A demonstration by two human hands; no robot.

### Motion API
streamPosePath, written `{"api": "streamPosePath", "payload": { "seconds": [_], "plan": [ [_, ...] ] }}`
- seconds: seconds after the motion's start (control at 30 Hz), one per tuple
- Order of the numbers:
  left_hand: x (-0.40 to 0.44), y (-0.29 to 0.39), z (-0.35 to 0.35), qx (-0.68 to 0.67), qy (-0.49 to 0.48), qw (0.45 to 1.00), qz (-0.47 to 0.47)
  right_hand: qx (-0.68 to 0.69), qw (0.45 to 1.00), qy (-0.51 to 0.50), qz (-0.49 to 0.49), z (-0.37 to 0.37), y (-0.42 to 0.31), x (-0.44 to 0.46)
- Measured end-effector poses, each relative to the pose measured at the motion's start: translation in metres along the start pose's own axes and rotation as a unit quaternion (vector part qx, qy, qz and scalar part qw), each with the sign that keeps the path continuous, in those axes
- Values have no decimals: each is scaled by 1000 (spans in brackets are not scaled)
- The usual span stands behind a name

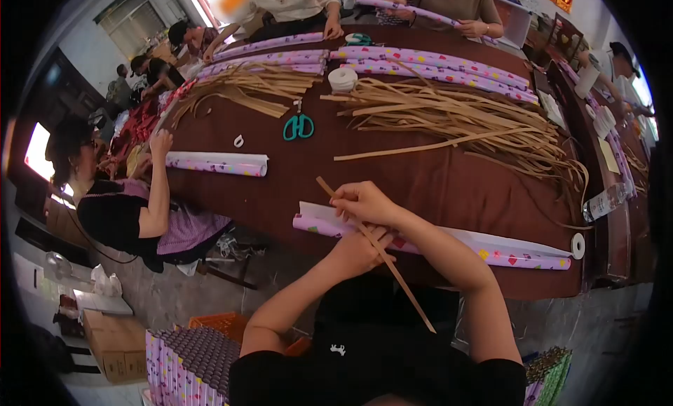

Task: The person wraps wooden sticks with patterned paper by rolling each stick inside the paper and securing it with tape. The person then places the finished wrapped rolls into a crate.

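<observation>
A long tan strip (406,292) runs diagonally through both hands, over a purple patterned roll (522,259) with a white sheet edge at the near side of the brown table. My left hand (359,253) is closed around the strip beside the roll. Just above it, my right hand (364,201) pinches the strip's upper part between thumb and fingers. The two hands almost touch, and the forearms come in from both sides. Part of the roll is hidden beneath the hands and the right forearm. A small white tape roll (578,245) stands at the patterned roll's right end.
Tan strips (456,115) lie in piles behind the hands. Teal scissors (298,127), a large white tape roll (343,79), more patterned rolls (434,69) and a plastic bottle (604,203) are on the brown table (280,195). Several people work around it, one at the left (119,217).
</observation>
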State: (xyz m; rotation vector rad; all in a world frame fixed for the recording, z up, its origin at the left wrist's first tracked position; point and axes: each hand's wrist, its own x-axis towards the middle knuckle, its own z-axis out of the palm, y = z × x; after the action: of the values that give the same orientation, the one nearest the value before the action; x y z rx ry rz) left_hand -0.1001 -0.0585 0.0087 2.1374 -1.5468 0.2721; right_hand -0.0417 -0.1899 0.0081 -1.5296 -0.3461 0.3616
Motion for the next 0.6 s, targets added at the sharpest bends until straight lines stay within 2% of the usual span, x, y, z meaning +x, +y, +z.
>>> {"api": "streamPosePath", "payload": {
  "seconds": [0.07,0.1,0.2,0.27,0.33,0.4,0.43,0.47,0.5,0.53,0.57,0.6],
  "plan": [
    [-6,-12,-4,24,12,1000,-8,-42,999,26,-11,1,0,-1],
    [-11,-19,-4,43,21,999,-9,-38,999,31,18,3,-8,-2],
    [-24,-30,-20,34,23,999,-21,-81,992,75,-67,8,1,0],
    [-38,-35,-26,106,4,991,-77,-82,990,86,-72,11,2,1],
    [-50,-41,-31,84,-8,989,-118,-109,985,107,-78,13,0,0],
    [-56,-45,-40,46,43,983,-174,-132,982,94,-94,15,4,-2],
    [-60,-47,-42,13,35,975,-217,-160,977,83,-114,15,4,-3],
    [-64,-50,-45,13,35,975,-219,-131,988,53,-59,16,-1,-6],
    [-68,-55,-48,27,43,973,-226,-131,988,52,-59,19,1,-6],
    [-72,-60,-50,41,50,970,-233,-215,961,83,-154,22,5,-6],
    [-77,-63,-52,0,78,964,-255,-296,916,113,-246,24,9,-6],
    [-79,-65,-52,0,78,964,-254,-372,877,120,-279,26,12,-5]
  ]
}}
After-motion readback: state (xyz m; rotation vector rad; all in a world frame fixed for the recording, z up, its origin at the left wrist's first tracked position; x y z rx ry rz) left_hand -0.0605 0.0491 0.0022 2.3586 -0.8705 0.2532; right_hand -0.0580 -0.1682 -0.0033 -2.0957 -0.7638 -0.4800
